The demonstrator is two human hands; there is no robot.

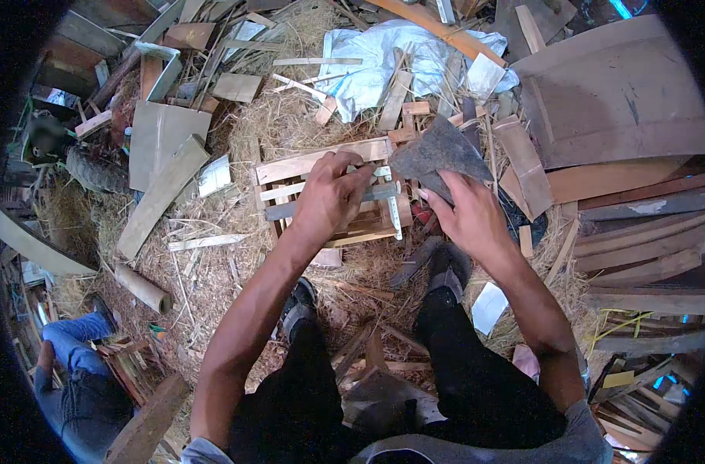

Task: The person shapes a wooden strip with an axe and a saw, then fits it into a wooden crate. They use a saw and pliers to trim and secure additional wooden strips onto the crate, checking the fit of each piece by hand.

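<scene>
A small slatted wooden crate (321,165) lies on the straw-covered ground in front of my feet. My left hand (333,193) is over its slats, near the right end, with fingers bent and pinched together. What the fingertips hold, if anything, is too small to make out. A pale perforated strip (394,209) runs along the crate's right end. My right hand (470,213) grips a dark, wide, wedge-shaped metal blade (439,151), raised just right of the crate. Its handle is hidden by the hand. Something small and red (423,214) shows below the blade.
Boards (645,247) are piled at the right, below a large brown panel (615,93). A white sack (391,58) lies beyond the crate among wood scraps. At lower left another person (78,371) sits by slatted wood. A short wooden pole (142,288) lies left.
</scene>
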